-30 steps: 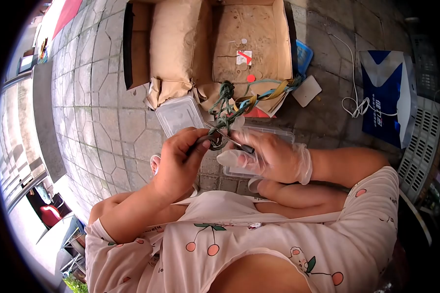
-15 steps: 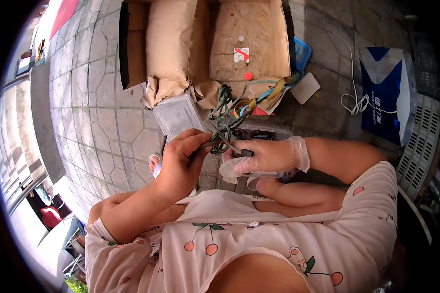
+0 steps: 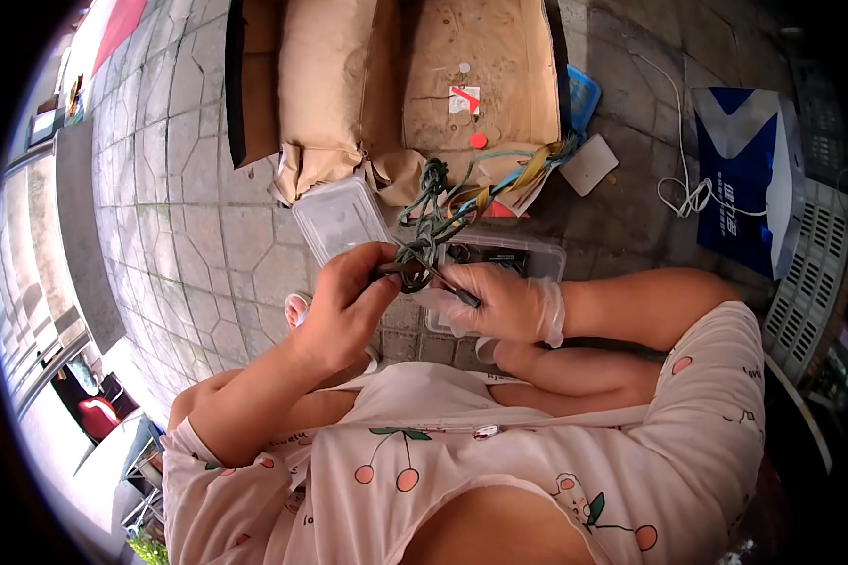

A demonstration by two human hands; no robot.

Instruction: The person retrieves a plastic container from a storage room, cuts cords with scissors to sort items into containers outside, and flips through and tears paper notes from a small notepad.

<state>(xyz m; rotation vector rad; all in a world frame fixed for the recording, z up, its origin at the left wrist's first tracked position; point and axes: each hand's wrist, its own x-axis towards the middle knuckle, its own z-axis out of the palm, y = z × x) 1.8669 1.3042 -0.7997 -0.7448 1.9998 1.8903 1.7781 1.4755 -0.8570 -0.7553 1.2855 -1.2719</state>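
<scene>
My bare left hand (image 3: pixel 349 294) is closed with thumb and fingers pinching a bundle of knotted dark green cord (image 3: pixel 428 226). My right hand (image 3: pixel 499 299), in a thin clear glove, is closed against the right side of the same bundle. A thin dark rod with a black end (image 3: pixel 466 298) runs slantwise across the cord and over the right glove; its exact kind is unclear. The cord trails up to the box, beside blue and yellow straps (image 3: pixel 528 174). The fingertips of both hands are partly hidden.
An open cardboard box (image 3: pixel 481 56) stands ahead, with a clear plastic lid (image 3: pixel 341 221) before it. Beneath my right hand is a clear plastic bin (image 3: pixel 546 252) holding dark items. A blue and white bag (image 3: pixel 740 179), white cable (image 3: pixel 693 200) and grey crate (image 3: pixel 810 264) lie right.
My right hand has shifted left and slightly down, nearer my left hand. My left hand has tilted a little, and the rod now slants more steeply across the cord.
</scene>
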